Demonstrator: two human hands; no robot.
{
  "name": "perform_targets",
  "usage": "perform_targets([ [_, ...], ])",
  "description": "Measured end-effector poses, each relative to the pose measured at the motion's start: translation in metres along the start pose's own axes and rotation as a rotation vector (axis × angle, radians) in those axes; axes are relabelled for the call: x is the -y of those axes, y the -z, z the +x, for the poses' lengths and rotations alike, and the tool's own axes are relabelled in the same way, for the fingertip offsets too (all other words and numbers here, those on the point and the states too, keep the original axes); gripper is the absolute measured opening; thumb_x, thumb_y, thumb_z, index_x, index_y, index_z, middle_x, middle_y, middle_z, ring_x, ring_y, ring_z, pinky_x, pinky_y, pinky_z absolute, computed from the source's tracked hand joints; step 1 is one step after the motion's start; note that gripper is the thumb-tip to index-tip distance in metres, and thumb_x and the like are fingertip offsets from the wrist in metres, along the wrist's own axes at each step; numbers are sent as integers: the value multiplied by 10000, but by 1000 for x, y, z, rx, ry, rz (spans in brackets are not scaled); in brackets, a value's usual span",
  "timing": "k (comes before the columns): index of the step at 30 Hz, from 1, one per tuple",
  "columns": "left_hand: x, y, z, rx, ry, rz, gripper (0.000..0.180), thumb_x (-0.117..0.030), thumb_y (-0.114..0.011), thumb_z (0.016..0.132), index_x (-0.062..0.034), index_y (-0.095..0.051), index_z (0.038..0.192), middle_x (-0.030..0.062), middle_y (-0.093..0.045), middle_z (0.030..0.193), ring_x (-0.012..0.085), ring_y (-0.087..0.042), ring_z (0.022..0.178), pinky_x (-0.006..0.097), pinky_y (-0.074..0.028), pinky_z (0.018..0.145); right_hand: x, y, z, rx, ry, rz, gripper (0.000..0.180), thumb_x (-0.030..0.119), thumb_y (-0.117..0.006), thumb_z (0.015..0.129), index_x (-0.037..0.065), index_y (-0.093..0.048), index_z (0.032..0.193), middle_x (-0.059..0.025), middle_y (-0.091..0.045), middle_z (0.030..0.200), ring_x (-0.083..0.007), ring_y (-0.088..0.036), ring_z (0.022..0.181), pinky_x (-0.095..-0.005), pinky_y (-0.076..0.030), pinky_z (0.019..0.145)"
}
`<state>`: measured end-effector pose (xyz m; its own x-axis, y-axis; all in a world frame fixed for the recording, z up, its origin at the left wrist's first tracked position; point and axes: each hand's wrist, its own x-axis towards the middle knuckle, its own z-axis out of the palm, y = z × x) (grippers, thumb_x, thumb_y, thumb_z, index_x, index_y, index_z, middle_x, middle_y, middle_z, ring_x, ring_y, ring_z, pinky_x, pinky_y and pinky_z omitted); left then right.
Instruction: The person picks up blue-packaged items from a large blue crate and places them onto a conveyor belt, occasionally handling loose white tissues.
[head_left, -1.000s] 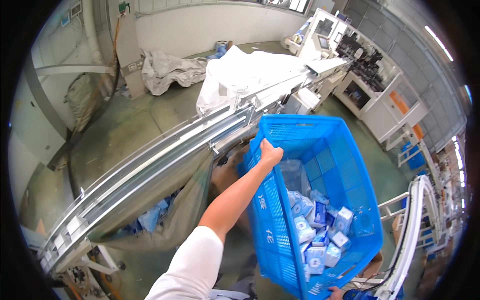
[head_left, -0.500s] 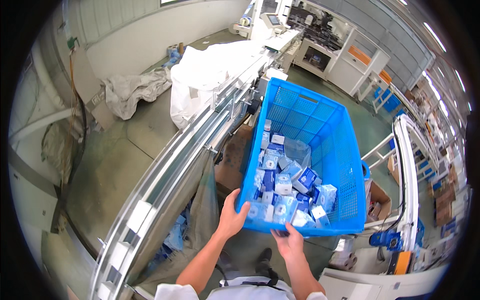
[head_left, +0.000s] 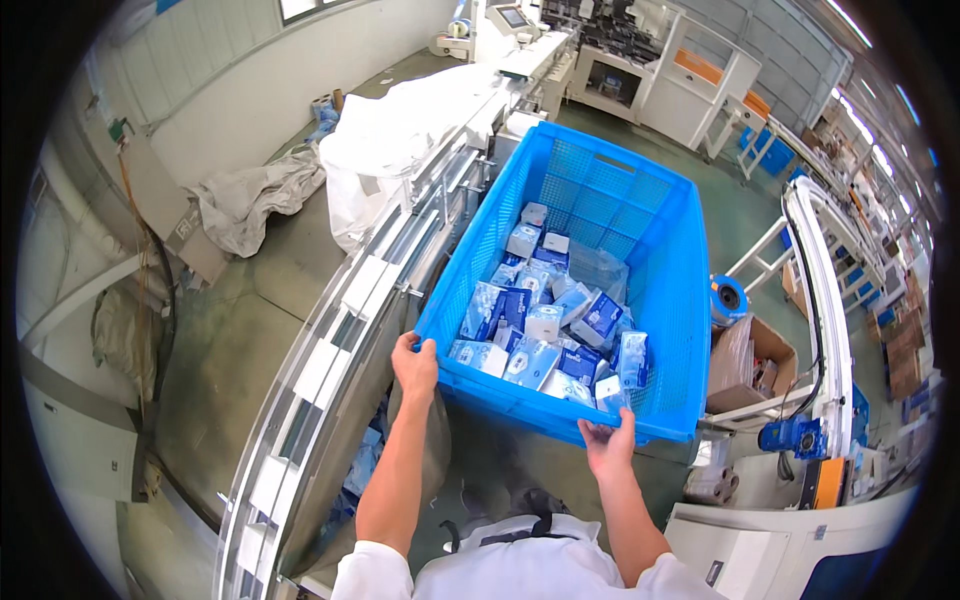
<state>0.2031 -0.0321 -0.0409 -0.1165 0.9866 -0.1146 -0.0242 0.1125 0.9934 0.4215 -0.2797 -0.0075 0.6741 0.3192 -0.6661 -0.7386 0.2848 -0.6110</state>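
Note:
A large blue plastic crate (head_left: 668, 300) with mesh walls is held out in front of me, level. My left hand (head_left: 414, 364) grips its near left corner. My right hand (head_left: 607, 442) grips the near rim further right. Several small blue and white packets (head_left: 545, 330) lie heaped in the near half of the crate, along with a clear plastic bag (head_left: 598, 268). The far half of the crate's floor is bare.
A curved metal conveyor (head_left: 345, 330) runs along my left. White sacks (head_left: 400, 140) lie at its far end. A second conveyor rail (head_left: 830, 290) curves on the right, with an open cardboard box (head_left: 750, 365) and a blue tape roll (head_left: 728, 297) beside it. Machines stand at the back.
The crate was tilted with my left hand high on its side. It has come level, my right hand has taken the near rim, and the packets have spread across the bottom.

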Motion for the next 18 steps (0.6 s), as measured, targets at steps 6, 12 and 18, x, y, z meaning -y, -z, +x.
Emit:
perform_targets([
  [6,12,14,48,-35,31,-3,357,-76,-611,764,65,-551,1086,87,-584,890,137,-543,768,272,-443,666,11,-59,-15,57,-133,51,253,192,-554,835,60,-504,1045,-116,-520,945,-255,-523,794,-521,-494,864],
  [12,8,31,45,103,146,53,337,-49,-567,823,23,-512,1147,19,-529,896,90,-486,790,229,-400,697,57,8,-22,518,-716,-593,429,291,-563,925,32,-489,1259,-125,-545,1244,-267,-571,1082,-433,-461,955],
  [18,-45,35,-13,-88,-19,210,453,-172,-530,927,3,-418,1330,163,-491,1316,241,-479,1216,342,-362,1022,170,-152,112,980,40,-1524,221,220,-629,866,31,-657,976,-116,-682,953,-194,-643,928,-359,-514,773],
])
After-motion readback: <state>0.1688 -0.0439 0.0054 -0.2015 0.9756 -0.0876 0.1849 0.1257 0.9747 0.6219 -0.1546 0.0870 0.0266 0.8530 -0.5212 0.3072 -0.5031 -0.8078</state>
